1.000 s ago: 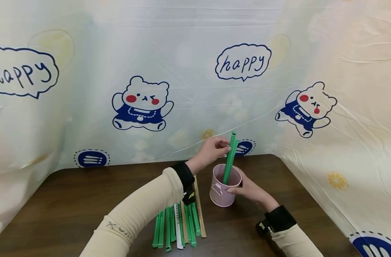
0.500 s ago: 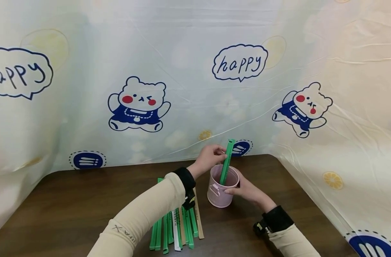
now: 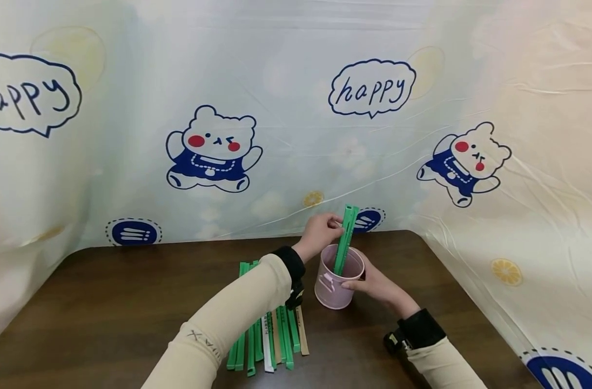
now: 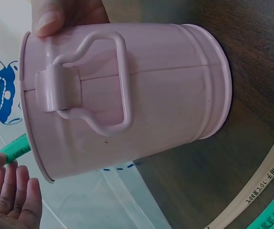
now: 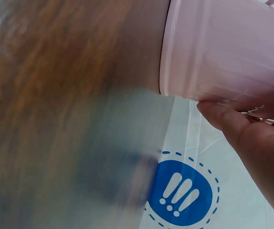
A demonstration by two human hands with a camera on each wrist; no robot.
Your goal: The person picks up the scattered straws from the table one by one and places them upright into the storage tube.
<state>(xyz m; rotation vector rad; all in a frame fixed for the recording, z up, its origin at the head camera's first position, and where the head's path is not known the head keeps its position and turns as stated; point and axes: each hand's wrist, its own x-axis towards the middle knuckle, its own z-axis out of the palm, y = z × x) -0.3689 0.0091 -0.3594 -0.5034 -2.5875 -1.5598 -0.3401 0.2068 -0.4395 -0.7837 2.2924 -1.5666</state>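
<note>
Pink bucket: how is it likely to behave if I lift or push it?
The pink bucket is probably stiff and fairly light, since its seam suggests thin sheet metal. It could tip if pushed high, as its base looks narrower than its rim. Its smooth, slightly glossy surface may feel somewhat slippery.

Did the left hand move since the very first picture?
Yes, down: in the head view, the left hand is now farther below the nearest printed orange slice.

Room left of strips (image 3: 266, 343); left sleeve (image 3: 235, 316) above; bucket (image 3: 338, 294) blocks right; gap behind unclear.
</note>
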